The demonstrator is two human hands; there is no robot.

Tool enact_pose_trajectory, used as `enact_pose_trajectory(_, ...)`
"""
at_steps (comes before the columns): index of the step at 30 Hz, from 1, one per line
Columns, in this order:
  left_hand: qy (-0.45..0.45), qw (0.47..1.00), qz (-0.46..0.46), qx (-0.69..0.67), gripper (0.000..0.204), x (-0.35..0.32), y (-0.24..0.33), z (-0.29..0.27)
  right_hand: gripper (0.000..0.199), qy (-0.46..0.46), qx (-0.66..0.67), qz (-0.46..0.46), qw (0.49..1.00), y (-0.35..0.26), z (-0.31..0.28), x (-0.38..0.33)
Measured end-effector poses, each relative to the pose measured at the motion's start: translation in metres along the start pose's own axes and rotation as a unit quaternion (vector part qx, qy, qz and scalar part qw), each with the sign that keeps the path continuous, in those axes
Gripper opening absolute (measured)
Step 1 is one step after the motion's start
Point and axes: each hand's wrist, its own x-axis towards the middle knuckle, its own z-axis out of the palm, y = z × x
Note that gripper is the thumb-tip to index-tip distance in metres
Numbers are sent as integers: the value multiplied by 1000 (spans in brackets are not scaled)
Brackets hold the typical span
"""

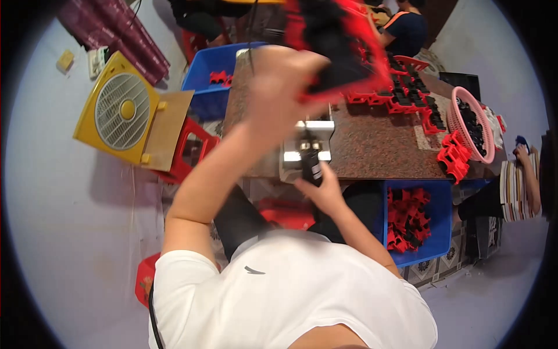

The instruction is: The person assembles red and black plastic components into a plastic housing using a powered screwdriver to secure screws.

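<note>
My left hand [279, 84] is raised over the table and smeared by motion. Its fingers and thumb close around the left edge of a red and black plastic part [340, 52], which is large in view and also blurred. Lower down, at the near table edge, my right hand [326, 191] is wrapped around a black stick-shaped tool [312, 170] that looks like an electric screwdriver, standing roughly upright. Behind that tool lies a shiny metal fixture [289, 168] with bright reflections; the tool and the left arm hide some of it.
Several red and black parts [401, 102] stand in rows on the speckled table [372, 157]. A pink basket [456, 125] of black pieces is at right. Blue bins [444, 232] [203, 70] hold red parts. A yellow fan [116, 110] stands left. Other people sit at the back and right.
</note>
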Motion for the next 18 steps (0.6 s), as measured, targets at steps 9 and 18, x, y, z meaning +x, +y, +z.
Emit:
enact_pose_trajectory(9, -244, 926, -249, 145, 46, -183, -57, -103, 32, 80, 195, -102, 972, -83, -45, -7)
enact_pose_trajectory(18, -367, 904, -175, 135, 43, -223, -75, -36, 33, 72, 187, -116, 973, -80, -35, -10)
